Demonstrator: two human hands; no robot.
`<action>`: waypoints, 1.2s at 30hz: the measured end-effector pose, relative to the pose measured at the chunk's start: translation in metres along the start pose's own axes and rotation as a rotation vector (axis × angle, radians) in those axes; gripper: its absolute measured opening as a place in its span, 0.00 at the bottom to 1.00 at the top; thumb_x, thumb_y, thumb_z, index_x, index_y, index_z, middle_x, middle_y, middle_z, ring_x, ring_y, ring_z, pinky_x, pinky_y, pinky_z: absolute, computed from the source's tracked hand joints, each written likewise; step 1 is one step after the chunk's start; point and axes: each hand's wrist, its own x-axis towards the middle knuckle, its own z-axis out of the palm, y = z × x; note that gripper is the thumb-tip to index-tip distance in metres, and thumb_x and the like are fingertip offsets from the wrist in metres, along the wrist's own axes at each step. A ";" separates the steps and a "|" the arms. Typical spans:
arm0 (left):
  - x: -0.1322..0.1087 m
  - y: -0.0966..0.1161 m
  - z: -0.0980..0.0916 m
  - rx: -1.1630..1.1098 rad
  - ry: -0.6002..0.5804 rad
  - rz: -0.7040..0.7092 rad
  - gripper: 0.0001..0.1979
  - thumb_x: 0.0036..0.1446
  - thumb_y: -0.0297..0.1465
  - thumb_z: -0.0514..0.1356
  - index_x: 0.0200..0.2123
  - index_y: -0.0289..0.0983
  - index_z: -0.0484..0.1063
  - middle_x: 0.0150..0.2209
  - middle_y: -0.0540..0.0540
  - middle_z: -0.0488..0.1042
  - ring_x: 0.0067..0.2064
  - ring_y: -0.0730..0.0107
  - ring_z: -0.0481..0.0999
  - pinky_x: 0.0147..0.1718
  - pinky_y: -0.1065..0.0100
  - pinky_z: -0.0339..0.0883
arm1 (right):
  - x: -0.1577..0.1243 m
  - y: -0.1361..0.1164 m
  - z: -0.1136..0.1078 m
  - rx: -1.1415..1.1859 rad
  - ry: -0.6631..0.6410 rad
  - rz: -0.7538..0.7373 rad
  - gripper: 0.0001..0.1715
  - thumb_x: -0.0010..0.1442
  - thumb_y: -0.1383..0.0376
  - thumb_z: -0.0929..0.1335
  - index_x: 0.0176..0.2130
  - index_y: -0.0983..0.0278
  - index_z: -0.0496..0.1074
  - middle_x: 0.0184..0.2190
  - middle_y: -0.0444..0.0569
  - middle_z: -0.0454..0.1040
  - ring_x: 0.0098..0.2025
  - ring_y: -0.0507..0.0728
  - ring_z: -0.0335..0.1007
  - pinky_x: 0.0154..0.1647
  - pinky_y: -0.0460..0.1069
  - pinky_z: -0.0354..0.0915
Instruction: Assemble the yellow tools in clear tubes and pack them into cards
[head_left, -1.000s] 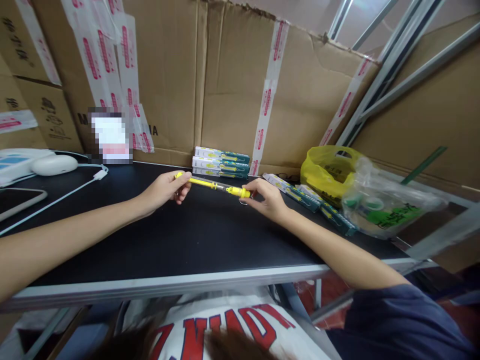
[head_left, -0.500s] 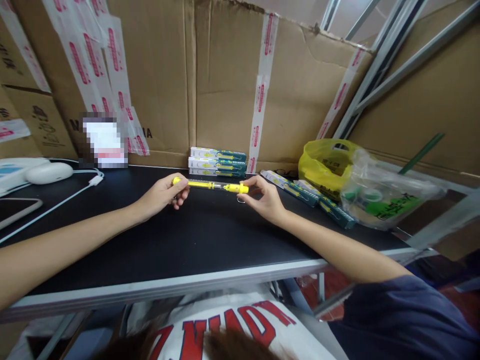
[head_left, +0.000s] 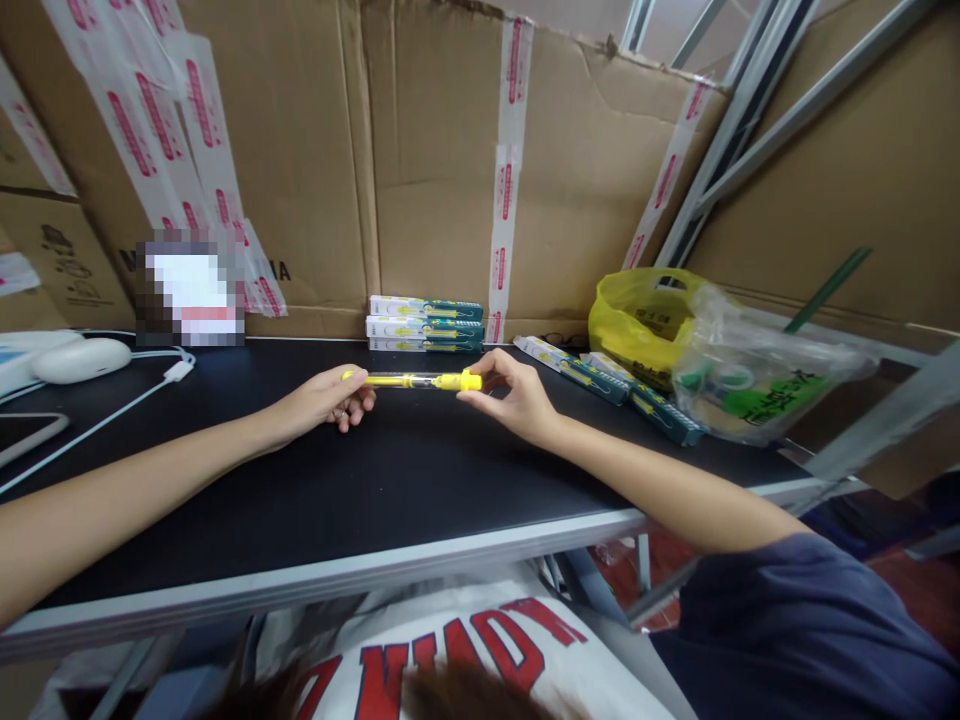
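Yellow plastic marks both ends of the slim tool [head_left: 415,381], a pen-like rod with a clear middle, held level just above the black desk [head_left: 390,480] a little past the centre of the head view. The left hand [head_left: 324,400] has its fingers [head_left: 352,392] closed round the end at 9 o'clock; the right hand [head_left: 517,395] pinches the thicker yellow cap at 3 o'clock between thumb and forefinger, the other fingers loose and curled. Neither hand rests its weight on the desk, as far as the picture tells.

To handle this well, I judge the left grip should stay firm and low on the barrel so the rod does not bow, while the right pinch works only on the cap, along the line of the rod and not across it. A thin clear barrel is likely to flex or slip if twisted hard. Keeping it close over the desk means a dropped part would not fall far.

At 12 o'clock from the tool a stack of boxed packs [head_left: 424,322] lies against the cardboard wall [head_left: 435,170]. At 2 o'clock more packs [head_left: 577,372] lie slanted, with a yellow bag [head_left: 637,320] and a clear bag [head_left: 757,385] beyond. At 9 o'clock a white cable [head_left: 97,420] crosses the desk.
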 end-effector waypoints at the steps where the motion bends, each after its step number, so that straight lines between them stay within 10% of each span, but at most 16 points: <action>1: 0.000 0.001 0.001 -0.001 0.006 -0.002 0.25 0.52 0.53 0.59 0.32 0.35 0.64 0.27 0.51 0.70 0.24 0.77 0.70 0.18 0.76 0.62 | 0.000 0.001 0.000 -0.008 -0.003 0.001 0.15 0.55 0.57 0.72 0.36 0.64 0.69 0.30 0.45 0.72 0.29 0.51 0.69 0.31 0.47 0.70; 26: -0.009 0.012 0.010 0.083 0.129 0.201 0.19 0.58 0.48 0.56 0.33 0.38 0.58 0.26 0.55 0.64 0.22 0.79 0.69 0.15 0.77 0.61 | 0.002 0.010 -0.003 -0.073 -0.039 -0.029 0.11 0.58 0.61 0.69 0.40 0.63 0.67 0.37 0.49 0.69 0.36 0.53 0.69 0.32 0.48 0.72; 36: -0.008 0.008 0.010 0.051 0.119 0.180 0.19 0.59 0.48 0.55 0.34 0.38 0.58 0.27 0.55 0.63 0.23 0.79 0.68 0.15 0.78 0.60 | -0.001 0.006 -0.003 -0.070 -0.133 0.032 0.12 0.59 0.62 0.67 0.40 0.62 0.61 0.26 0.41 0.67 0.24 0.49 0.65 0.25 0.45 0.65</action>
